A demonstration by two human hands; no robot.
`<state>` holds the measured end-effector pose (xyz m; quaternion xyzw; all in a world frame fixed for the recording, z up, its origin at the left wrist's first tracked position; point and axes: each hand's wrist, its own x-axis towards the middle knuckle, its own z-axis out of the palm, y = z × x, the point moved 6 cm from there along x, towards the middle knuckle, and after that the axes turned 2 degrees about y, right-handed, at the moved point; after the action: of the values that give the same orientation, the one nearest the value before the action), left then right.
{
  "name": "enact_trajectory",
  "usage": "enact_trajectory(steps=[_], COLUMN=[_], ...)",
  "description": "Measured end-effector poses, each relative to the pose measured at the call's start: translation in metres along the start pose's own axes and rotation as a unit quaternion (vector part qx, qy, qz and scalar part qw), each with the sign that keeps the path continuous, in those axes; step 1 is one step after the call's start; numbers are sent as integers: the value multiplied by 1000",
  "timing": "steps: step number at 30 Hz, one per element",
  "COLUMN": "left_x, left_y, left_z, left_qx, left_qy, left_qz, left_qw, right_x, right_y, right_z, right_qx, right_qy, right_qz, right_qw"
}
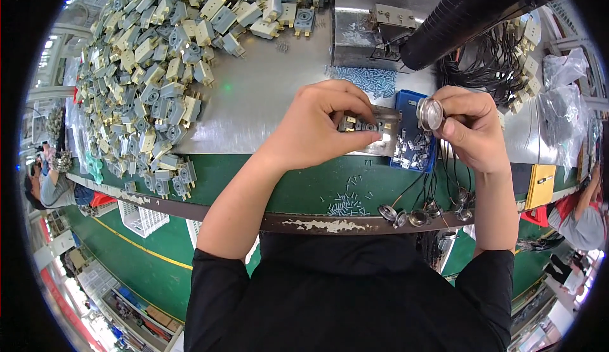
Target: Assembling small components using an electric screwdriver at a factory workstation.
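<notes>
My right hand [472, 127] is closed on a round metal disc part [431, 115], pinched by its rim between thumb and fingers above a blue bin. Black wires hang below that hand. My left hand [323, 120] curves its thumb and fingers around a small grey block with brass terminals [365, 127], which sits at a metal fixture [388, 137] on the bench. The fingers partly hide the block. The blue bin [406, 98], holding small metal clips [412, 151], stands between my hands.
Heaped grey and cream blocks [171, 54] cover the left bench. Blue screws [368, 80] lie behind my left hand, loose screws [347, 205] near the front edge. A black tube [469, 16] slants overhead. Wired metal discs [419, 217] lie at the edge; black cables [491, 60] behind.
</notes>
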<state>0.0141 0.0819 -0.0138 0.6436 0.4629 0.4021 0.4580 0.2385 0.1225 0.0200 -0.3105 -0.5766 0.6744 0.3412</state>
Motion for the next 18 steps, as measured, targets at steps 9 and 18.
enact_trajectory(steps=[9, 18], left_x=[-1, -2], left_y=[0, 16], left_z=[0, -3], left_qx=[1, 17], left_qy=[2, 73], left_qz=[10, 106], left_qw=[1000, 992], right_x=[0, 6], right_y=[0, 4], right_z=[9, 32], right_qx=[-60, -205], right_qy=[-9, 37], right_qz=[55, 81], right_qw=[997, 975])
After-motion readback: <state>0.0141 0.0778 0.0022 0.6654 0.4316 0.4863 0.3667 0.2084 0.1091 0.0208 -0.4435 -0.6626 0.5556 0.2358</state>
